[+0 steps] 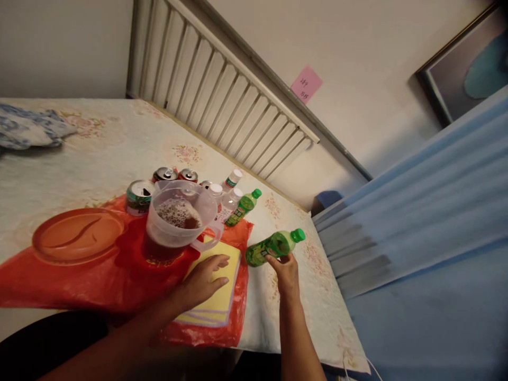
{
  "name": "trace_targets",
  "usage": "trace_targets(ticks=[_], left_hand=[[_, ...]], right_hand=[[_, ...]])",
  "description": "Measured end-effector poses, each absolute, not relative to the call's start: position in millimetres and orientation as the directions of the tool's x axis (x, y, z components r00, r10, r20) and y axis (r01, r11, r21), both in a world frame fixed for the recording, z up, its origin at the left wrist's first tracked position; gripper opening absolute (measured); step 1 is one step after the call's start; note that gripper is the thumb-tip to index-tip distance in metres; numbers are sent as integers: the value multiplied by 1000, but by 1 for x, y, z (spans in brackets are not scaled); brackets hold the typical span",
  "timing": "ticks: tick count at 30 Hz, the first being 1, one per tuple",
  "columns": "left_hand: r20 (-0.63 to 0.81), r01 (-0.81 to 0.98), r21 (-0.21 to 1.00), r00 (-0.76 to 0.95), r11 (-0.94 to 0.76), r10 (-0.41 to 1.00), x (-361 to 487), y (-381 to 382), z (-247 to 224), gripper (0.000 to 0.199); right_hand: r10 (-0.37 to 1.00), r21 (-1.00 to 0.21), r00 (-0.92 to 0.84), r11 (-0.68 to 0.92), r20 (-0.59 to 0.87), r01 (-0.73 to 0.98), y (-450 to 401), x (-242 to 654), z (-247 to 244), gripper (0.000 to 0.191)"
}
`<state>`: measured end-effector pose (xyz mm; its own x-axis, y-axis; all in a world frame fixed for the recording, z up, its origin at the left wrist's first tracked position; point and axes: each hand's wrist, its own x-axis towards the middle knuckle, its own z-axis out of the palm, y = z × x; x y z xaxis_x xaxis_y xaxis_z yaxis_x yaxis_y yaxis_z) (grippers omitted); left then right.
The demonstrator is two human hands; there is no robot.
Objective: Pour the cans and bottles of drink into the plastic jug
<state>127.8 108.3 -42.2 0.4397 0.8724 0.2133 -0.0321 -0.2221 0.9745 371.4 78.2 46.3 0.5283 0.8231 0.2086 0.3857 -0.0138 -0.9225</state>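
My right hand (288,272) grips a green drink bottle (270,248) with a green cap, tilted over the tablecloth to the right of the red plastic sheet (246,233). My left hand (206,280) is open, fingers apart, over a yellow sheet (216,307) with a pale purple border. Just beyond it stands a clear plastic pitcher (174,238) holding a dark, foamy drink, its handle near my left fingers. An orange round lid (79,235) lies on the red sheet left of the pitcher.
Behind the pitcher stand several opened cans (138,198), bottles with white caps (230,203) and another green bottle (242,209). A bunched cloth (32,127) lies at the far left. A radiator (222,95) runs along the wall; a blue curtain (416,211) hangs at right.
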Motion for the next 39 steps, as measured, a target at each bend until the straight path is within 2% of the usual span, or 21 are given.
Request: trace_targets(ticks=[5,12,22,31,39], left_hand=[[188,-10,978,488,-210,852,131,109,-44,41],[145,18,984,504,-179,851,132,111,-43,39],[141,41,981,532,-192,835,130,112,-45,40],[116,56,983,538,-173,835,131,110,-42,39],[115,63,983,530,-175,840,129,109,-42,37]], right_hand=[[783,-910,557,25,275,414,117,400,42,48],[733,-822,578,-48,357,568,174,426,20,48],[763,-850,554,-13,332,527,216,445,-14,48],[771,-874,563,-17,297,486,216,445,-38,48],[738,-877,623,-92,258,472,207,427,-73,62]])
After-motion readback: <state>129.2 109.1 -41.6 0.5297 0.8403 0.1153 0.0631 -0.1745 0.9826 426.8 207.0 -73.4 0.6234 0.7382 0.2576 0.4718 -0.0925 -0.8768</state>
